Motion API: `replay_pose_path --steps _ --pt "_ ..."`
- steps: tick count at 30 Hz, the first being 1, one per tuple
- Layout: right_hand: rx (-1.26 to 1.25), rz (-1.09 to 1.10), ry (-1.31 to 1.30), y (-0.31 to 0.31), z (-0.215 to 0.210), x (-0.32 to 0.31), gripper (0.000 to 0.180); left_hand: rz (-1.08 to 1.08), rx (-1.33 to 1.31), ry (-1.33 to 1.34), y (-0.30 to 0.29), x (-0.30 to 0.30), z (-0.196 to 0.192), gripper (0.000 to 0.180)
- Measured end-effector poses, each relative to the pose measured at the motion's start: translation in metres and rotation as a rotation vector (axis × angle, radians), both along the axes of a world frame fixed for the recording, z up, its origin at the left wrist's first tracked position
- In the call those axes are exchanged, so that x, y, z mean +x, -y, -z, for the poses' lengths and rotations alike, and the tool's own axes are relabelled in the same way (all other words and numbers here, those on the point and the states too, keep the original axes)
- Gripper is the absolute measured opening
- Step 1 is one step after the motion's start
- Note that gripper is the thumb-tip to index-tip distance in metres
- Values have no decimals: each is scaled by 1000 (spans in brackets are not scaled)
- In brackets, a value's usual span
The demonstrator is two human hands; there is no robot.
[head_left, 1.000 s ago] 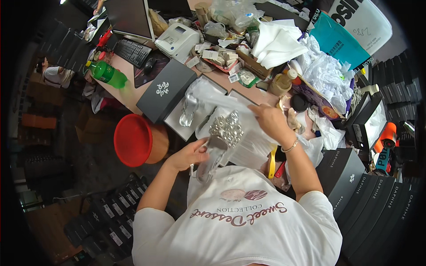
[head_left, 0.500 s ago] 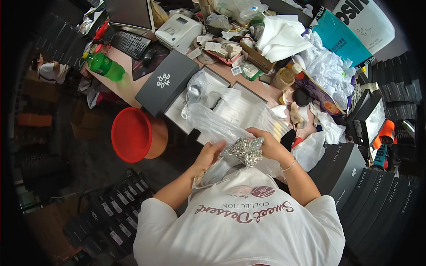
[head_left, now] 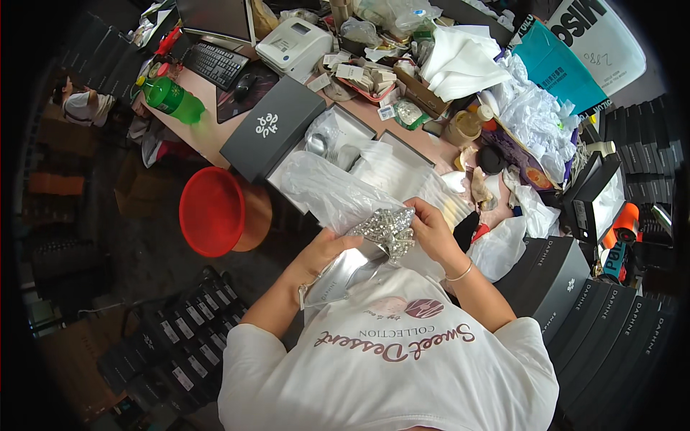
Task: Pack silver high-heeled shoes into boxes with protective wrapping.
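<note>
We see the 2 hands close together just above the white shirt, at the near edge of the counter (head_left: 215,108). The right hand (head_left: 433,231) has its grip closed on a silver sparkling shoe (head_left: 386,230), the fingers wrapped around its right side. The left hand (head_left: 325,251) holds the lower end of the same shoe from the left, its grip also closed on it, and a clear plastic bag (head_left: 327,192) spreads up and left from the hands, touching the shoe. Behind the bag, an open white box (head_left: 345,133) lies on the counter, and just beside it a dark grey lid (head_left: 273,136). A red round stool (head_left: 212,212) stands left of the hands, below the counter edge. A green bottle (head_left: 175,100) lies far left.
</note>
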State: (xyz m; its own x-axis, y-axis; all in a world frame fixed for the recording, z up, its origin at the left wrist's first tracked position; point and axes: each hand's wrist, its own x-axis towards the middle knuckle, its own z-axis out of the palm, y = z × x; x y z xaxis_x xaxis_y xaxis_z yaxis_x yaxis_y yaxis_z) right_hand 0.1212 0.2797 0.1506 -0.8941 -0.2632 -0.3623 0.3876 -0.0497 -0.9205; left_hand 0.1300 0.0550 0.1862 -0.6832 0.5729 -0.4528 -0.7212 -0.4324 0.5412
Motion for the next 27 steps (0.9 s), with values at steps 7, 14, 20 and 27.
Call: replay_pose_path --steps 7,14,20,27 --pt "-120 -12 25 1 13 4 14 -63 -230 -427 -5 26 43 67" --pt "138 -247 -189 -23 7 -13 22 8 -323 -506 -6 28 46 61" --pt "61 -567 -283 -24 -32 -58 45 251 -497 -729 -6 29 50 55" --pt "-103 -527 -384 25 -67 -73 25 156 -529 -255 7 35 88 49"
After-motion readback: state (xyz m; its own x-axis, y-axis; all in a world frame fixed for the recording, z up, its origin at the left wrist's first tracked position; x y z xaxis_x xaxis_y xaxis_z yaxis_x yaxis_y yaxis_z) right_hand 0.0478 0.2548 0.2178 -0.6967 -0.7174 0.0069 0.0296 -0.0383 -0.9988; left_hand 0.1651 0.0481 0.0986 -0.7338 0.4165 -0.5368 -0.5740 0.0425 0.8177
